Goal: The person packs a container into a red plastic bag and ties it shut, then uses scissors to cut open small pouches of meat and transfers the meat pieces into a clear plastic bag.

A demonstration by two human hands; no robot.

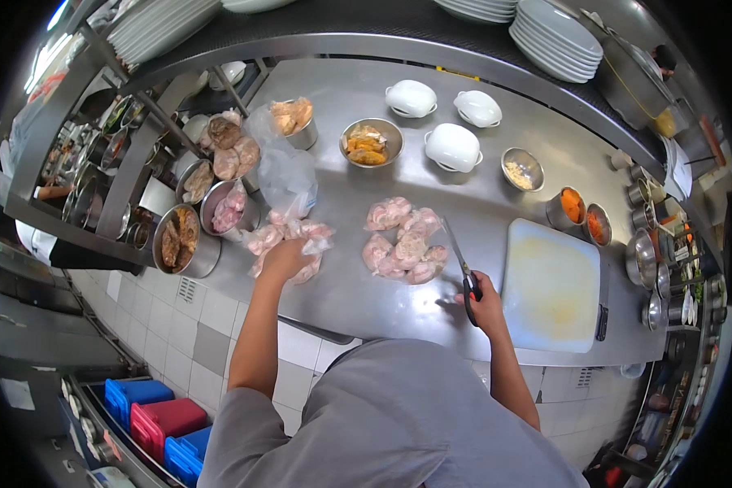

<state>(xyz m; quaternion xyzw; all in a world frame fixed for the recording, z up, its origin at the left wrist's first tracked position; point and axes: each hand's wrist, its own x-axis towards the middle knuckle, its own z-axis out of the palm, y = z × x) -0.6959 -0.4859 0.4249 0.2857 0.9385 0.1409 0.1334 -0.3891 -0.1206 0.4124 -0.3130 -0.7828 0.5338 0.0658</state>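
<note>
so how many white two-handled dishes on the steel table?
3: nearest dish, far-left dish and far-right dish, all beyond the middle pile of raw meat. The overhead shelf may hide others.

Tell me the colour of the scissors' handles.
The scissors' handles are black, seen best in the head view.

I see the meat pile (412,249) mid-table (342,311), a second pile (263,237) left, the cutting board (550,289) right, handled bowls (453,148) on the far side.
</note>
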